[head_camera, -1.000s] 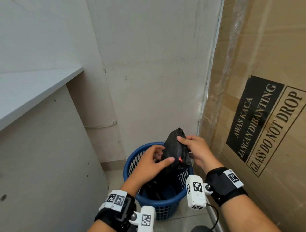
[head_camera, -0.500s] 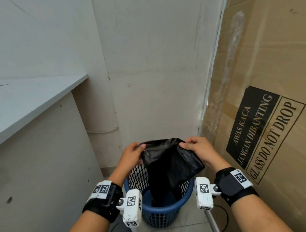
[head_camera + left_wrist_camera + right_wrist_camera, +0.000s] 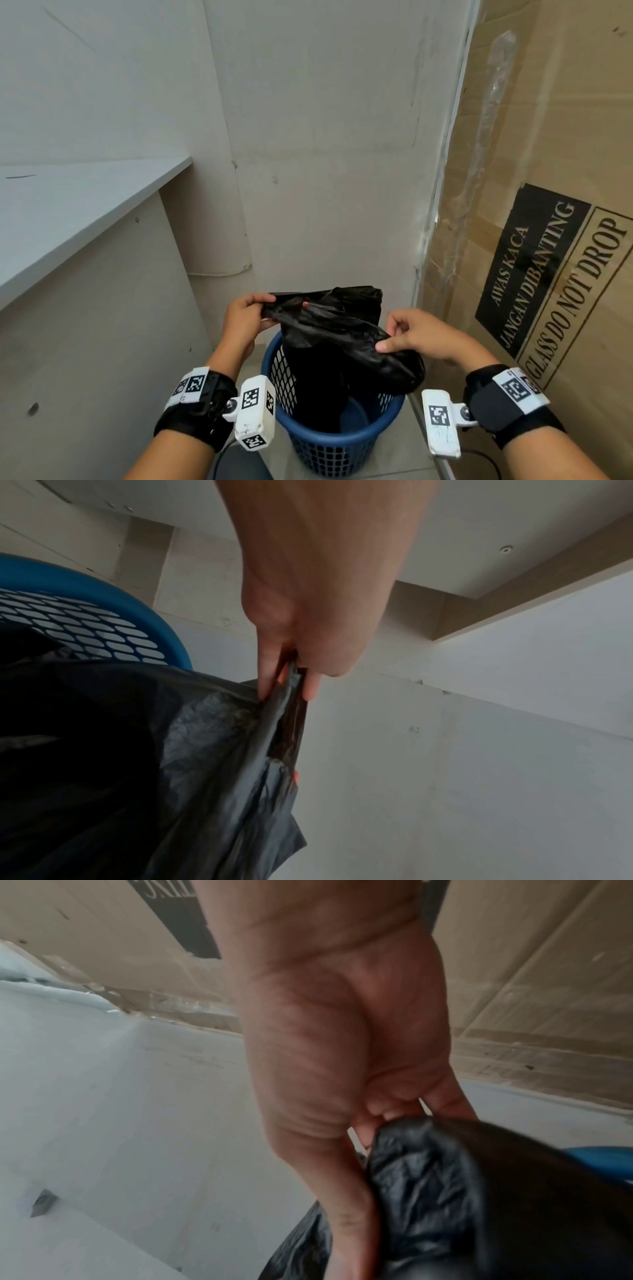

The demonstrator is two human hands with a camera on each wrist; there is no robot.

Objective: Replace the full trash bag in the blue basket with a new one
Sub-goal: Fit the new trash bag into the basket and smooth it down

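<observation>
A blue mesh basket stands on the floor in the corner. A black trash bag hangs over it, its lower part down inside the basket and its mouth held above the rim. My left hand pinches the bag's far left edge between thumb and fingers. At the near right my right hand grips the other edge of the bag, which drapes over the basket's right rim. The basket's rim shows beside the bag in the left wrist view.
A white shelf with a panel below closes the left side. A tall cardboard box printed "GLASS DO NOT DROP" stands close on the right. White walls meet right behind the basket. A thin cable runs along the wall.
The bag has gone from a bunched bundle to spread wide. My left hand took its left edge and moved away left; my right hand drew back toward me and down, stretching the mouth open.
</observation>
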